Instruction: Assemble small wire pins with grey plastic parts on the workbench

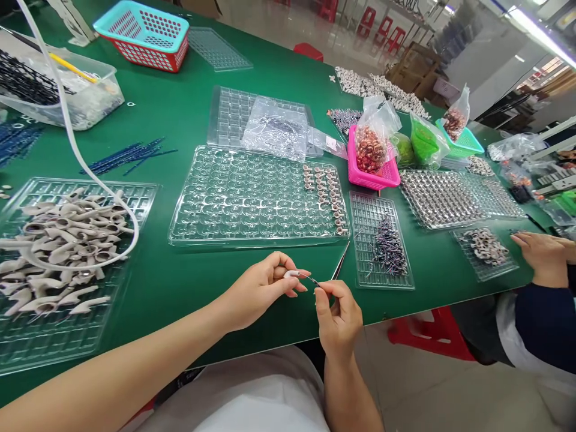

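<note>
Between the fingertips of my left hand point(265, 285) is a small white earbud shell point(291, 274) with a stem. A thin dark wire point(310, 279) runs from the shell's end to my right hand point(337, 312), whose thumb and finger pinch it. Metal tweezers point(341, 261) lie just beyond the right hand; whether that hand touches them is hard to tell. Ahead of both hands sits a clear moulded tray point(252, 198), with several small shell pieces point(330, 192) in its right-hand columns. Loose beige stemmed shells point(72, 234) are heaped on a tray at the left.
A clear tray of dark wired parts point(389, 246) lies to the right. Behind it stands a pink basket point(373, 179) with a bag of copper-coloured parts. A white cable point(72, 132) arches over the left side. At far right rests a co-worker's hand point(542, 255). Blue wires point(123, 157) lie left.
</note>
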A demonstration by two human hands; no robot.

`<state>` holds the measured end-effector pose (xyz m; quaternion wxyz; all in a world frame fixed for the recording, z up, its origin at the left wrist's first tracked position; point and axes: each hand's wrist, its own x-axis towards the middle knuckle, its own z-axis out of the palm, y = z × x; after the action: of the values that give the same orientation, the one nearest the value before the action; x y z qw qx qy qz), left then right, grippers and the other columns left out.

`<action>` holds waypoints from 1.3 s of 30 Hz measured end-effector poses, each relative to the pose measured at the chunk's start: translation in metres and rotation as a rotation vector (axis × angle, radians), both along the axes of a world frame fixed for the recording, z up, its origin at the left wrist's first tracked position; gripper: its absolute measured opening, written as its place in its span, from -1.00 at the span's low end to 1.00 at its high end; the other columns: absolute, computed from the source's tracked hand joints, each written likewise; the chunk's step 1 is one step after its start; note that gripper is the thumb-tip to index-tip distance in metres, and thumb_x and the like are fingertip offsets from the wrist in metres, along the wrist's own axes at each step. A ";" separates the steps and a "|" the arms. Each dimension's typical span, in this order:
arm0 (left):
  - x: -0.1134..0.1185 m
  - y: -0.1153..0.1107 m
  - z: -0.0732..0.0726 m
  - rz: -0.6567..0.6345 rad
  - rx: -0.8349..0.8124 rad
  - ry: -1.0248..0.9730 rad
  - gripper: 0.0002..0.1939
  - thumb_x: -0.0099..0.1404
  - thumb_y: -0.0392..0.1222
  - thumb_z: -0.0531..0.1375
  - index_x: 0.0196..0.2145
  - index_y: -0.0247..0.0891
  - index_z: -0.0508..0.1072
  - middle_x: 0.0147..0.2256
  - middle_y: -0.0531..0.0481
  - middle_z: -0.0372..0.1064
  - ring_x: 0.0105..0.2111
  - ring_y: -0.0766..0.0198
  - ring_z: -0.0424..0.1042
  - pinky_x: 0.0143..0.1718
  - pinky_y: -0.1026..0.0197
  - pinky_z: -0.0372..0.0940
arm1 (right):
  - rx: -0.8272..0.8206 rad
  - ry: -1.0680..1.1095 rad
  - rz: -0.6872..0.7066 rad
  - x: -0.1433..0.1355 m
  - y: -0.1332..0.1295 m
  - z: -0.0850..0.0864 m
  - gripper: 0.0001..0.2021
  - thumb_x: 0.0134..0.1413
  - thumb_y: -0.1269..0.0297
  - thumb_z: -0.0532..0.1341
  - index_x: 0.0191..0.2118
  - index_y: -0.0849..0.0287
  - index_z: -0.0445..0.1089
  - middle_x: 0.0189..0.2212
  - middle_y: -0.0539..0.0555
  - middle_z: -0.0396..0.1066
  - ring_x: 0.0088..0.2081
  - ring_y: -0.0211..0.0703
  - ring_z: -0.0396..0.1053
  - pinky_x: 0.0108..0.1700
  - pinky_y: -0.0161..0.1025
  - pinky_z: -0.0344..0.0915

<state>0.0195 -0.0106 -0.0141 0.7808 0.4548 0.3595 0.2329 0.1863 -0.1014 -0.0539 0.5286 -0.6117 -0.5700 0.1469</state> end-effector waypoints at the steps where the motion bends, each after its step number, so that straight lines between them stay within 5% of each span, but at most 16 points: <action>1: 0.000 0.000 0.001 0.000 0.001 -0.002 -0.85 0.36 -0.21 0.19 -0.25 -0.25 0.25 -0.03 -0.18 0.50 -0.16 0.21 0.54 -0.15 0.12 0.39 | 0.001 -0.002 0.000 0.000 0.000 0.000 -0.90 0.21 0.44 0.21 -0.20 0.11 0.41 -0.37 -0.01 0.44 -0.35 -0.27 0.40 -0.34 -0.34 0.33; 22: 0.000 -0.002 -0.005 0.032 0.133 0.116 -0.84 0.32 -0.17 0.22 -0.23 -0.21 0.28 -0.04 -0.08 0.50 -0.15 0.23 0.52 -0.04 0.10 0.40 | -0.018 -0.023 0.012 -0.001 0.002 0.004 -0.92 0.21 0.43 0.22 -0.22 0.11 0.41 -0.39 -0.03 0.43 -0.41 -0.30 0.37 -0.40 -0.35 0.29; 30: -0.003 -0.004 -0.005 0.028 0.425 0.274 -0.88 0.31 -0.13 0.19 -0.23 -0.20 0.42 -0.27 0.01 0.48 -0.24 0.21 0.49 -0.15 0.13 0.39 | -0.010 -0.083 0.046 -0.002 0.004 0.006 -0.92 0.20 0.43 0.22 -0.23 0.11 0.42 -0.40 -0.02 0.45 -0.40 -0.27 0.38 -0.34 -0.30 0.32; 39: -0.004 -0.003 -0.004 0.025 0.664 0.363 -0.90 0.32 -0.17 0.18 -0.22 -0.19 0.47 -0.31 0.02 0.50 -0.29 0.23 0.48 -0.22 0.19 0.38 | -0.017 -0.080 0.062 -0.003 0.005 0.006 -0.90 0.20 0.44 0.22 -0.21 0.12 0.43 -0.38 0.01 0.47 -0.37 -0.25 0.41 -0.32 -0.27 0.35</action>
<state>0.0155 -0.0140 -0.0182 0.5116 0.7126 0.4025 0.2617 0.1836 -0.0961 -0.0475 0.4953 -0.6036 -0.6081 0.1433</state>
